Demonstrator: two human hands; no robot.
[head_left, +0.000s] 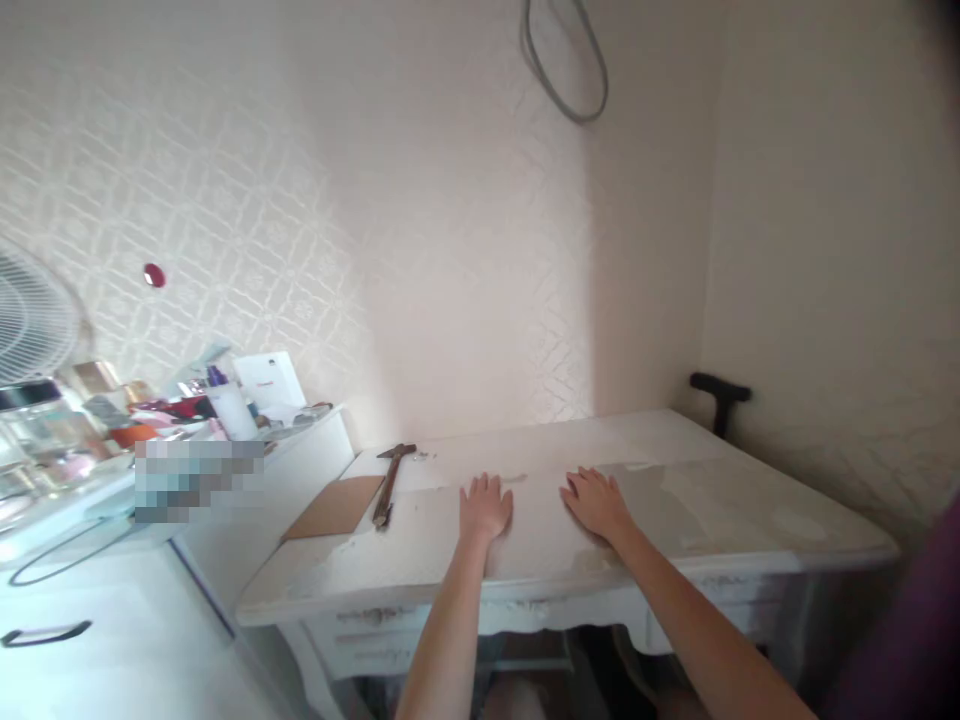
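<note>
White table (536, 520) with long axis left-to-right across lower frame, blotched grey on top. Left hand (486, 512) and right hand (598, 503) flat thereon, unclenched.

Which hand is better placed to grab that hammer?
Probably the left hand: it rests on the white table, nearer the hammer; the right hand lies farther away.

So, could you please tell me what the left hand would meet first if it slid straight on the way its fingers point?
The left hand would probably meet the wall behind the white table first; I see nothing standing in between, though depth is hard to judge.
</note>
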